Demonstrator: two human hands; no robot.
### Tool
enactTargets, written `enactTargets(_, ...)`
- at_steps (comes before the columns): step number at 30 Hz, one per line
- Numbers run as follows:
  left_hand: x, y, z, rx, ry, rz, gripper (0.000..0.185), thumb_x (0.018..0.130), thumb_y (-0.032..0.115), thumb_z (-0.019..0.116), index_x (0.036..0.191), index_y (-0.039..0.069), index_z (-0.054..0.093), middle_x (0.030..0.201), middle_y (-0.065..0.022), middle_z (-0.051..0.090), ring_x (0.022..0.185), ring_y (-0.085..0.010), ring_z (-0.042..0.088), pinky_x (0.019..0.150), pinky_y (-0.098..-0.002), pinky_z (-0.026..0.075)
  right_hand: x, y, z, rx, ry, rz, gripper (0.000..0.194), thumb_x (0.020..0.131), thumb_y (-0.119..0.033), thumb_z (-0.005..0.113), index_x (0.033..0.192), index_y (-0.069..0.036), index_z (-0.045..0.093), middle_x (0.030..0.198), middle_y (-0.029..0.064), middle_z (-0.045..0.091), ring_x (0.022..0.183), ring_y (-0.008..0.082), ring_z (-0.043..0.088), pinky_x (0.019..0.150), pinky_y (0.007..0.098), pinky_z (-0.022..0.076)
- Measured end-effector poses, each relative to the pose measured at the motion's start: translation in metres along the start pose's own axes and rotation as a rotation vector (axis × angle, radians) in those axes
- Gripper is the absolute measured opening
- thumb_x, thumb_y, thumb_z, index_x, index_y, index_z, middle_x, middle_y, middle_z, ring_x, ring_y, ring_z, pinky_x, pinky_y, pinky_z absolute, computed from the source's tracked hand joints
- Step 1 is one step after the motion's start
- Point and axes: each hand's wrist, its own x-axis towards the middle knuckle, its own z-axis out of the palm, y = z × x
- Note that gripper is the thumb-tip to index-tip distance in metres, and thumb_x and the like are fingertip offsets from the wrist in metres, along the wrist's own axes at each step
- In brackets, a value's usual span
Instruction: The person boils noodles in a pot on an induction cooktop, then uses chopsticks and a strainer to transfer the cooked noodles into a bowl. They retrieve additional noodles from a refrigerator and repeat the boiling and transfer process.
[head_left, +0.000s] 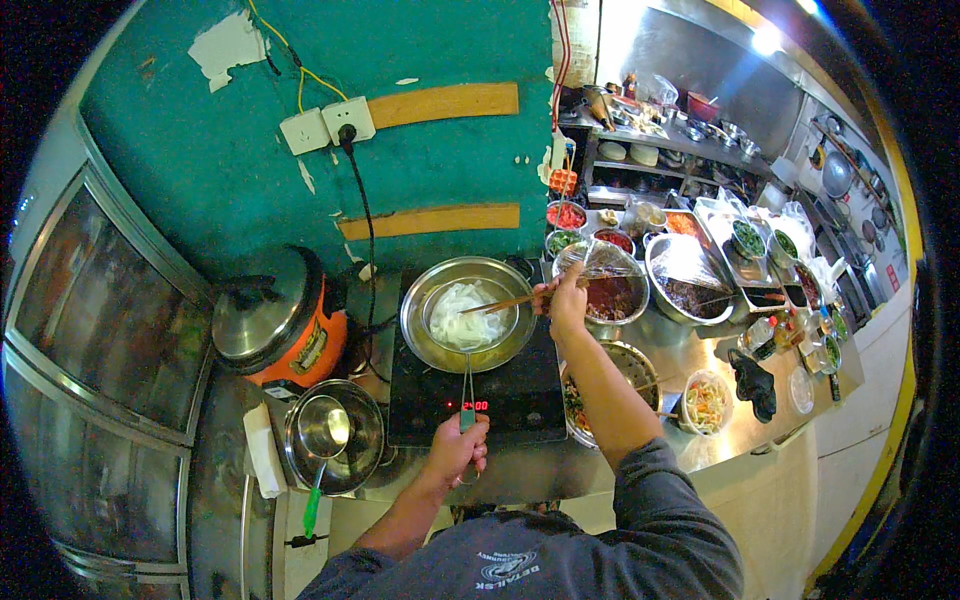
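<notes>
My left hand (459, 450) grips the green handle of a round strainer (468, 375). The strainer's bowl sits inside a wide steel pot (416, 341) on a black induction cooktop (510, 397) with lit red digits. White noodles (465, 319) lie heaped in the strainer; they look soft and wet, and may be rice noodles. In my right hand (568, 304) is a pair of wooden chopsticks (502, 304), their tips resting in the noodles. That hand is level with the pot's right side, close to a steel bowl of dark red sauce (611, 296) partly covered with plastic film.
At left stand an orange-and-black electric cooker (300, 345) and a steel basin (367, 457) holding a green-handled ladle (322, 435). Right of the cooktop are a bowl of mixed vegetables (626, 364), a tub of shredded vegetables (706, 403) and a film-covered basin (690, 292). A plugged-in cord (364, 195) hangs behind.
</notes>
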Motion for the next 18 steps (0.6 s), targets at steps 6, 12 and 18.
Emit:
enactTargets(6,-0.004,-0.002,-0.002,-0.021,0.017,0.044,0.019,0.098,0.015,0.065,0.112,0.005,0.059,0.070,-0.0002,0.050,0.055,-0.0119,0.050,0.044,-0.0328,0.046,0.016,-0.049,0.027,-0.136,-0.473,-0.364,0.060,0.109,-0.054,0.031,0.072,-0.008,0.045,0.068,0.0109,0.061,0.054,0.0156,0.053,0.051,0.0296,0.0415)
enactTargets(12,-0.006,0.000,0.001,0.050,0.065,0.026,0.019,0.098,0.016,0.066,0.112,0.006,0.059,0.069,0.0004,0.048,0.054,-0.0115,0.048,0.044,-0.0324,0.045,0.018,0.002,0.049,-0.357,-0.559,-0.280,0.051,0.109,-0.044,0.045,0.078,-0.005,0.056,0.070,0.0074,0.065,0.060,0.0133,0.058,0.056,0.0301,0.0467)
enactTargets(18,-0.005,0.002,0.001,-0.053,0.071,-0.001,0.018,0.097,0.015,0.065,0.111,0.006,0.059,0.070,0.0011,0.047,0.054,-0.0106,0.046,0.043,-0.0315,0.044,-0.004,-0.017,0.022,-0.472,-0.349,-0.123,0.056,0.107,-0.050,0.046,0.075,-0.005,0.056,0.061,0.0065,0.062,0.049,0.0141,0.056,0.048,0.0304,0.0452)
